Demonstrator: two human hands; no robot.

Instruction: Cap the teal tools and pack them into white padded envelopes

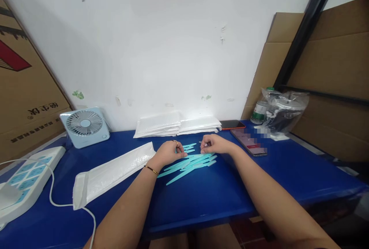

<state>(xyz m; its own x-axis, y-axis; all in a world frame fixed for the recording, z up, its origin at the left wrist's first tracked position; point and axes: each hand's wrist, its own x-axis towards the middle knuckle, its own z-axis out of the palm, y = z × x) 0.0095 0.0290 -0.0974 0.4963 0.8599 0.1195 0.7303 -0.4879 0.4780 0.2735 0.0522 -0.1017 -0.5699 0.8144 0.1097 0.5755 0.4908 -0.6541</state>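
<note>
Several thin turquoise sticks (190, 167) lie in a loose, overlapping pile on the blue tabletop (201, 199). At the pile's upper left, my left hand (173, 152) has its fingers curled over a few more turquoise sticks (189, 147); what its fingertips pinch is too small to make out. My right hand (210, 144) is closed at the pile's upper right, a small pale tip showing beside its fingers. The two hands are apart, with sticks between and below them. A white padded envelope (115, 174) lies flat to the left of my left hand.
White envelopes (178, 124) are stacked against the wall. At left stand a light blue fan (85, 126) and a white power strip (31, 179) with a cable. Two phones (249, 143), a bottle (259, 111) and a clear plastic bag (285, 114) are at right.
</note>
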